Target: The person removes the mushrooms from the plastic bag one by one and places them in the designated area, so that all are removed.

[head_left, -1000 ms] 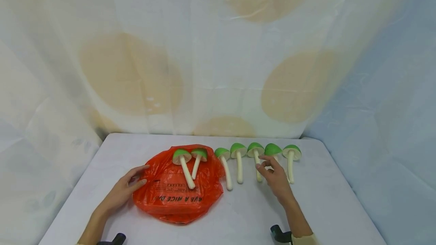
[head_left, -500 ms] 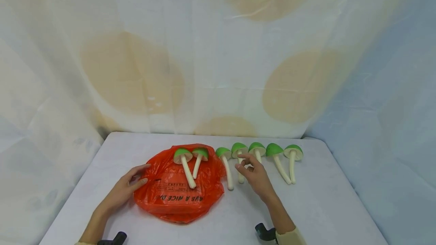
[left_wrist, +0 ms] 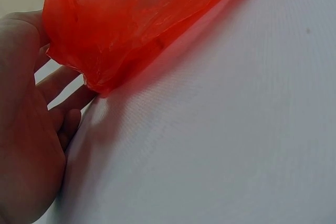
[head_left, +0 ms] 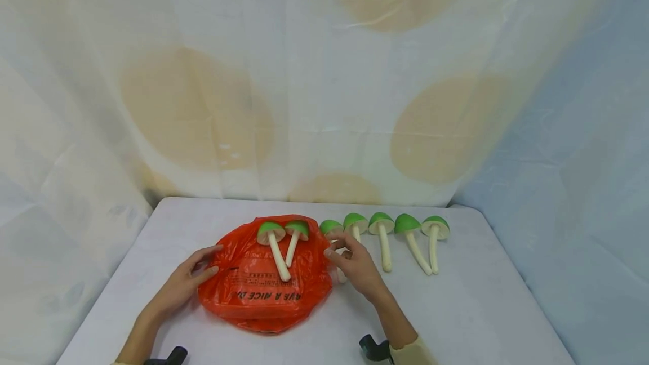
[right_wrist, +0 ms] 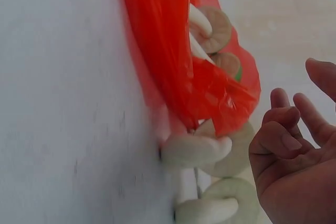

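A crumpled red plastic bag [head_left: 263,311] with dark lettering lies on the white table. Two toy mushrooms [head_left: 278,258] with green caps and white stems lie on it. At the bag's left edge, my left hand [head_left: 179,283] holds the plastic between thumb and fingers; the left wrist view shows fingers [left_wrist: 58,82] behind the film. My right hand [head_left: 357,266] hovers by the bag's right edge with loosely bent fingers, over the nearest mushroom [head_left: 330,226] of a row, whose stem it partly hides. In the right wrist view this hand is apart from the bag and holds nothing.
To the right, the row continues with several more toy mushrooms [head_left: 383,244], caps toward the far edge. A spotted pale curtain [head_left: 324,100] hangs behind the table [head_left: 481,297] and along both sides. Dark wrist-worn devices [head_left: 375,348] sit on each forearm.
My right hand has moved left along the mushroom row to the bag's right edge, uncovering the mushrooms it passed. The left hand, bag and mushrooms look unmoved.
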Motion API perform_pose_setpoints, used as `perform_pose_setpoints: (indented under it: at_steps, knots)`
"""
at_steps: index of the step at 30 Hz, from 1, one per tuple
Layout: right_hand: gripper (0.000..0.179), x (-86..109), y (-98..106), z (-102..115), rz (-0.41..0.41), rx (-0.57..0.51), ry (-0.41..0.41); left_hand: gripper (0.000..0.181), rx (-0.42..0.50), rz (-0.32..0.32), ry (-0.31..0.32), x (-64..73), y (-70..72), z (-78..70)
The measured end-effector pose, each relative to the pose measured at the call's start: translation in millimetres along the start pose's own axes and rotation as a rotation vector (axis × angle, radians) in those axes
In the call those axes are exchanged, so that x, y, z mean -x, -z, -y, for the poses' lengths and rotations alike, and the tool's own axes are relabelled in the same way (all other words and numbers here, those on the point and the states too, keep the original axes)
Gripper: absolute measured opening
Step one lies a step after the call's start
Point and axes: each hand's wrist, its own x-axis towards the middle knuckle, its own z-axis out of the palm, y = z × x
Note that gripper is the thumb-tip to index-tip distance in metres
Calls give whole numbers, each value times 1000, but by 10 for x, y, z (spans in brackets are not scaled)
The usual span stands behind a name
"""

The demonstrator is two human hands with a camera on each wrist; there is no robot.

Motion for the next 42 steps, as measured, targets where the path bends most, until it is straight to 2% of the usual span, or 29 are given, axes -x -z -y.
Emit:
perform_pose_setpoints:
  at_steps: [4, 12, 18, 26, 33, 42]
  knots:
    - [40, -21, -121, 42, 22, 4, -8, 53, -15, -3, -5, 4, 1, 8]
    - [37, -109, -324, 45, 41, 87, -15, 52, -26, -3, -8, 10, 3, 7]
    - [40, -179, -409, 27, 67, 100, -32, 52, -29, -2, -1, 18, 9, 3]
    - [38, -285, -499, -34, 83, 184, -74, 53, 9, 4, 2, 23, 17, -8]
    - [34, -342, -586, -46, 61, 244, -83, 53, 14, 3, -7, 15, 19, -6]
    - [37, -390, -690, 15, 48, 282, -138, 53, 19, 5, 6, 7, 14, 8]
